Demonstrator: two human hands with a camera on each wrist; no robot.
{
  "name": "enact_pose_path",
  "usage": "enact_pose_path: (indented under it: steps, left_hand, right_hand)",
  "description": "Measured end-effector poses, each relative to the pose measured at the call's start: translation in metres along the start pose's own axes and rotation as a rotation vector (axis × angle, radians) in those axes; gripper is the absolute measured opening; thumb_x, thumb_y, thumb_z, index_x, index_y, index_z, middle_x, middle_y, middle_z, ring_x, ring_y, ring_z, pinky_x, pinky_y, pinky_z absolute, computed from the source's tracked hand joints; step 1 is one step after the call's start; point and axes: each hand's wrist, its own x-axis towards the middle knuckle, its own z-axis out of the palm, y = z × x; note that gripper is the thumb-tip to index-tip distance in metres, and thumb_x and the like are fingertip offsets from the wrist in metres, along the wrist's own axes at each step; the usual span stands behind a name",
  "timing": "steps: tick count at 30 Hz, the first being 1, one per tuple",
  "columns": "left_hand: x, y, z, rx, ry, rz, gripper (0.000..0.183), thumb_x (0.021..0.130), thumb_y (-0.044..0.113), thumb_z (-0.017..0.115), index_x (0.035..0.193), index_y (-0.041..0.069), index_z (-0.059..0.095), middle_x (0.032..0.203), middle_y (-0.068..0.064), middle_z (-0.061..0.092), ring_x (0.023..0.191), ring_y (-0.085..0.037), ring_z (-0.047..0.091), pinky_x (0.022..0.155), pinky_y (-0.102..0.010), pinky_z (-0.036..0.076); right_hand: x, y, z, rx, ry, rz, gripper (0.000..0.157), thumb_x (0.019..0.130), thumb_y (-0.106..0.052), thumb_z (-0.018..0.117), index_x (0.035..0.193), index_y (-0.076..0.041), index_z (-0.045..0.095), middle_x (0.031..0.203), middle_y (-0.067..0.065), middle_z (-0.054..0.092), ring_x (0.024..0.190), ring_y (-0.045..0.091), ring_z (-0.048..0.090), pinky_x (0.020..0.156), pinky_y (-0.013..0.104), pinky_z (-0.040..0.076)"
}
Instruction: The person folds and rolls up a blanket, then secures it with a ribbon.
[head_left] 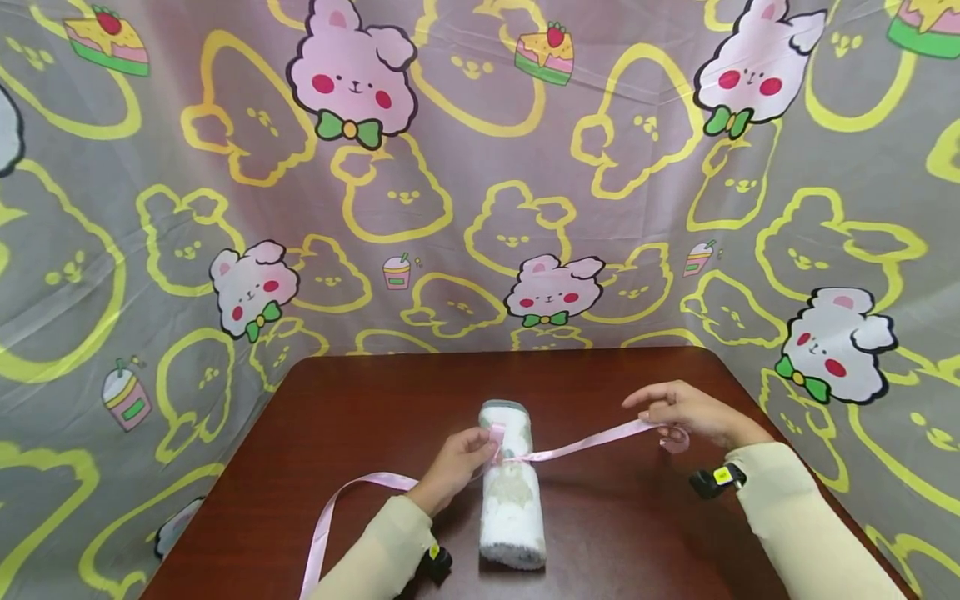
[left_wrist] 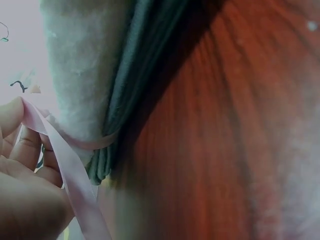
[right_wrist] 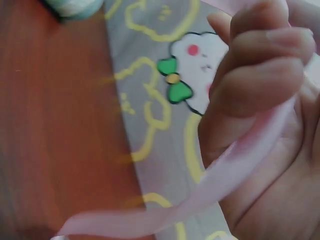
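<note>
A rolled fleece blanket, white with tan patches, lies lengthwise on the table. A pink satin ribbon is wrapped around its middle, drawing it in at the waist. At the roll's left side, my left hand pinches a fold of the ribbon between thumb and finger; from there a long tail runs off left. Out to the right, my right hand grips the other ribbon end, stretched from the roll, with a short curl hanging below. In the left wrist view, the ribbon passes over the fingers beside the roll's grey-green edge.
The dark red-brown wooden table has rounded far corners. A fabric curtain with cartoon rabbits closes in the back and sides. Black wrist cameras sit at the left cuff and the right cuff.
</note>
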Motion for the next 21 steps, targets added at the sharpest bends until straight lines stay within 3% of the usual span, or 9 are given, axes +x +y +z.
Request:
enact_pose_path:
  steps: [3, 5, 10, 17, 21]
  left_hand:
    - [0.001, 0.003, -0.001, 0.014, -0.005, -0.001, 0.019, 0.095, 0.015, 0.064, 0.104, -0.002, 0.067, 0.084, -0.003, 0.064, 0.071, -0.012, 0.057, 0.06, -0.024, 0.045]
    - [0.001, 0.006, -0.001, 0.015, -0.013, -0.008, 0.02, 0.095, 0.015, 0.065, 0.105, -0.002, 0.067, 0.084, -0.003, 0.064, 0.071, -0.011, 0.056, 0.06, -0.023, 0.045]
    - [0.002, 0.008, -0.005, 0.018, -0.039, -0.009, 0.022, 0.094, 0.018, 0.066, 0.104, -0.002, 0.067, 0.085, -0.004, 0.065, 0.074, -0.012, 0.058, 0.062, -0.024, 0.046]
    - [0.005, 0.004, -0.008, 0.048, -0.054, -0.004, 0.021, 0.095, 0.019, 0.064, 0.104, 0.001, 0.069, 0.089, -0.006, 0.067, 0.081, -0.016, 0.061, 0.071, -0.028, 0.048]
    - [0.006, 0.002, -0.009, 0.056, -0.049, -0.002, 0.02, 0.096, 0.018, 0.063, 0.104, 0.001, 0.069, 0.089, -0.005, 0.067, 0.083, -0.017, 0.061, 0.076, -0.029, 0.048]
  right_hand:
    - [-0.008, -0.01, -0.012, 0.002, -0.003, -0.056, 0.028, 0.098, -0.004, 0.052, 0.125, 0.005, 0.057, 0.062, 0.013, 0.047, 0.048, 0.03, 0.041, 0.042, 0.053, 0.049]
    - [-0.013, -0.016, -0.018, -0.007, -0.002, -0.116, 0.028, 0.099, -0.001, 0.049, 0.124, 0.007, 0.057, 0.064, 0.015, 0.045, 0.051, 0.031, 0.042, 0.042, 0.052, 0.047]
    - [-0.019, -0.031, -0.028, 0.008, 0.023, -0.216, 0.028, 0.098, 0.003, 0.045, 0.121, 0.006, 0.059, 0.063, 0.011, 0.042, 0.054, 0.027, 0.04, 0.045, 0.043, 0.033]
    - [-0.021, -0.038, -0.033, 0.155, 0.045, -0.241, 0.033, 0.097, 0.006, 0.043, 0.119, -0.007, 0.064, 0.073, -0.001, 0.061, 0.058, 0.013, 0.051, 0.048, 0.03, 0.041]
    - [-0.011, -0.035, -0.027, 0.127, 0.077, -0.207, 0.028, 0.098, 0.003, 0.046, 0.119, -0.005, 0.064, 0.075, 0.0, 0.061, 0.059, 0.014, 0.05, 0.052, 0.028, 0.045]
